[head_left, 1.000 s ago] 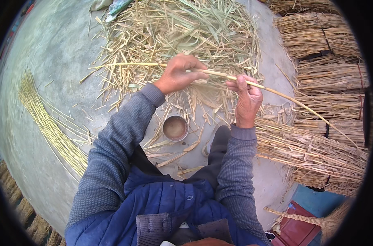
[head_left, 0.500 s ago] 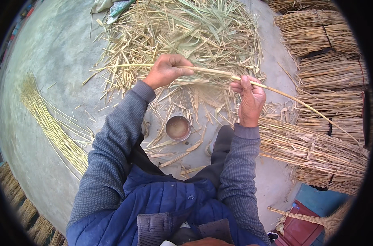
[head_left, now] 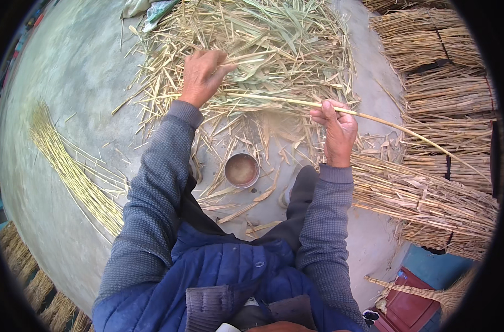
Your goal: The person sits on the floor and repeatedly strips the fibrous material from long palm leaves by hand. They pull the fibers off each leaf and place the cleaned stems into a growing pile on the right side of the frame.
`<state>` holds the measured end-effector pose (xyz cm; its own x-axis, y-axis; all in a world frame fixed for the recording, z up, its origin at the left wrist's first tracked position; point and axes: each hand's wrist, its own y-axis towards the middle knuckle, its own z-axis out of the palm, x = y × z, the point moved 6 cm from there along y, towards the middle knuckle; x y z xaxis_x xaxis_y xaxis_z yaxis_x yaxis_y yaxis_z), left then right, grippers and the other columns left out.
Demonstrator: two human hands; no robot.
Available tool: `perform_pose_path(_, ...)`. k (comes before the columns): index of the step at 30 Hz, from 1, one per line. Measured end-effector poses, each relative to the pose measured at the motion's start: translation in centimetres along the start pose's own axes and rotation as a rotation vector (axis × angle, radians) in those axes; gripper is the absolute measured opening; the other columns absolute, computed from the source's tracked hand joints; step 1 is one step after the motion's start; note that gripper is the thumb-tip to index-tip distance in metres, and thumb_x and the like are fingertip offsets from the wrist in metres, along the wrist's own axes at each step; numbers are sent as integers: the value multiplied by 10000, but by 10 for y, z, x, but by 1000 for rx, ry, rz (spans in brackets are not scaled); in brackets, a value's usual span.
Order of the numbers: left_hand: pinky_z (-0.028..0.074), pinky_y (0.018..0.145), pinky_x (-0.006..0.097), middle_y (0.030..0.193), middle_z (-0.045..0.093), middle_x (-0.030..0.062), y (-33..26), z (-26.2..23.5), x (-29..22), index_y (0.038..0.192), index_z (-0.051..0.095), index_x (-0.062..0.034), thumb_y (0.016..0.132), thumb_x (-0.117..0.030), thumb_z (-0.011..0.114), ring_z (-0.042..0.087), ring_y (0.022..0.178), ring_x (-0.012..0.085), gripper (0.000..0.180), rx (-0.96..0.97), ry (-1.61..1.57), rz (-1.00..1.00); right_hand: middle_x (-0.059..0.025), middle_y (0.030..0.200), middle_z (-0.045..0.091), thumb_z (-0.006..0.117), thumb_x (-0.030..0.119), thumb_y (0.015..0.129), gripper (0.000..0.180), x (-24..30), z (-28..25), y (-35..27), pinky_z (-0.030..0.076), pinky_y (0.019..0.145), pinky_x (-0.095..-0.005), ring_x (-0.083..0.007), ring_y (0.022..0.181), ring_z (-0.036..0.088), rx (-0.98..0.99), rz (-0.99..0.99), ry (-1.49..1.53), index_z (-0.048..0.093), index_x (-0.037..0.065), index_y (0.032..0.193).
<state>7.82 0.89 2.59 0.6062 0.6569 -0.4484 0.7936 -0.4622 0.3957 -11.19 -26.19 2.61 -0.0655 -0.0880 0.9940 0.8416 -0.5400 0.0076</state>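
Note:
My right hand (head_left: 339, 130) pinches a long, thin reed stalk (head_left: 279, 99) between thumb and fingers. One end of the stalk points left past my left wrist, and the other bends down to the right over the bundles. My left hand (head_left: 204, 74) is closed above the stalk and apart from it. A pale strip of dry husk (head_left: 251, 57) sticks out of it to the right; the fingers themselves are partly hidden. Beneath both hands spreads a loose heap of dry husks and leaves (head_left: 285, 50).
A round metal bowl (head_left: 242, 170) sits on the concrete floor between my feet. Peeled yellow-green stalks (head_left: 77, 171) lie in a bundle at the left. Unpeeled reeds (head_left: 423, 193) are stacked at the right, beside tied bundles (head_left: 429, 44). A broom (head_left: 437, 296) rests over a dark red object at lower right.
My left hand has come off the stalk, moving up and left with a strip of husk. The stretch of stalk left of my right hand now shows smooth and bare. My right hand has barely moved.

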Motion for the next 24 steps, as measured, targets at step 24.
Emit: perform_pose_path(24,506,676,271,843,740,23,-22,52,-56,988,729,-6,882,-215,805,648,767,81,247,661,-815,-62,-174,1001,722,671,151,993,241,11,15,-4,606,826,-322,-233,887,736,95,-73,63,622,-51,1115)
